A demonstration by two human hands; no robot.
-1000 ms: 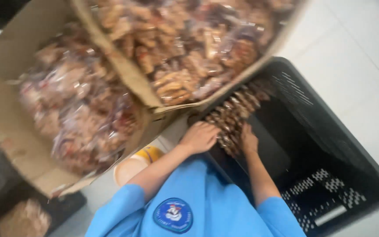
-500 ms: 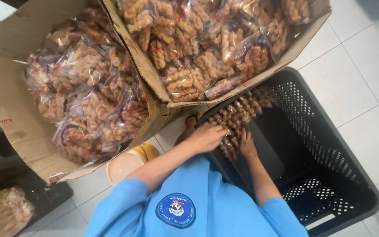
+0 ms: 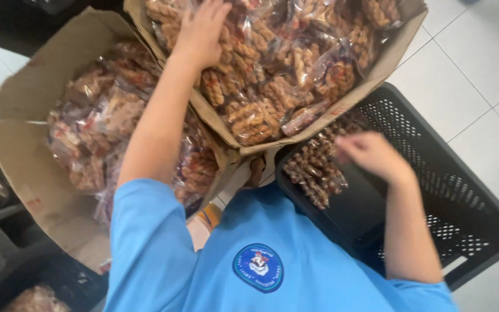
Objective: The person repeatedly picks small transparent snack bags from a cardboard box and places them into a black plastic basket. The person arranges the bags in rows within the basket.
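spanning the scene: white tile floor point(image 3: 480, 63), two cardboard boxes, one black crate point(image 3: 469, 190). left box point(image 3: 36, 115) and top box point(image 3: 376, 75) full of bagged twisted snacks. crate mostly bare; one row of snack packs point(image 3: 313, 170) against its near wall, so filling judged barely begun. left hand point(image 3: 203, 29) spread flat on packs in top box, grasp not confirmed. right hand point(image 3: 371, 153) blurred above crate, loosely curled, apparently holding nothing.

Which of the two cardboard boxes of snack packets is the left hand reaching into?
The upper box, the one that leans over the black crate. The left hand rests on its packets; the other box lies lower left, untouched.
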